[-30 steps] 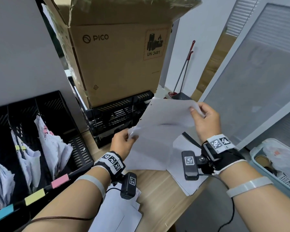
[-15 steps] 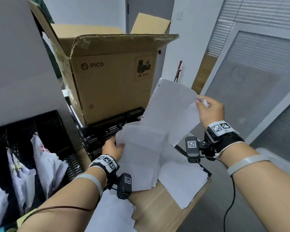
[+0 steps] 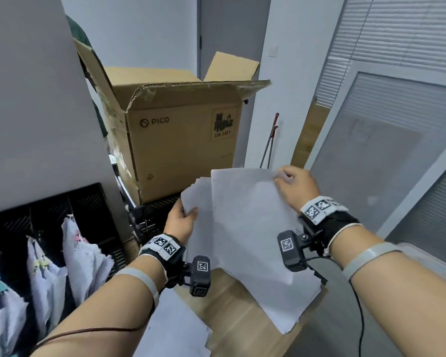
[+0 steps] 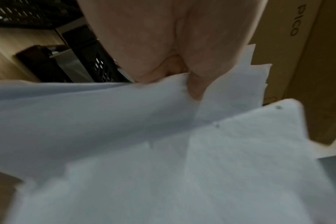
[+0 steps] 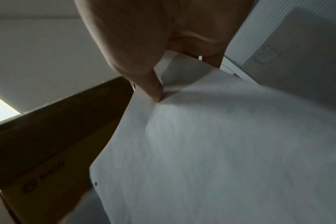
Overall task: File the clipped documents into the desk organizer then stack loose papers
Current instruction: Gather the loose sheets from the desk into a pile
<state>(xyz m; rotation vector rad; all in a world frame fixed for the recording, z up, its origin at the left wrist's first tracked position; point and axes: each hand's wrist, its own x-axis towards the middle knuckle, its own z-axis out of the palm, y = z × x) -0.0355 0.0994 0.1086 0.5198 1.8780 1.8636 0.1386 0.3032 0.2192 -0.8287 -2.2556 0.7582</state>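
Note:
My left hand point(image 3: 184, 217) grips the left edge of a small stack of loose white papers point(image 3: 200, 202), thumb on top, as the left wrist view shows point(image 4: 194, 84). In front of that stack, my right hand point(image 3: 289, 180) pinches the top right corner of a single white sheet point(image 3: 247, 222), held upright; the same sheet point(image 5: 211, 144) fills the right wrist view. More loose papers point(image 3: 294, 300) lie on the wooden desk point(image 3: 232, 313) beneath. The black desk organizer point(image 3: 49, 217) at left holds clipped documents point(image 3: 85, 256).
An open PICO cardboard box point(image 3: 180, 140) sits on black mesh trays point(image 3: 162, 204) behind the papers. Other white sheets point(image 3: 175, 325) lie on the desk near my left forearm. A grey partition wall point(image 3: 36, 112) rises at left. The desk's right edge drops off beside a glass panel.
My right hand has brought its single sheet down and left, so it now overlaps the stack in my left hand. The head view has tilted up.

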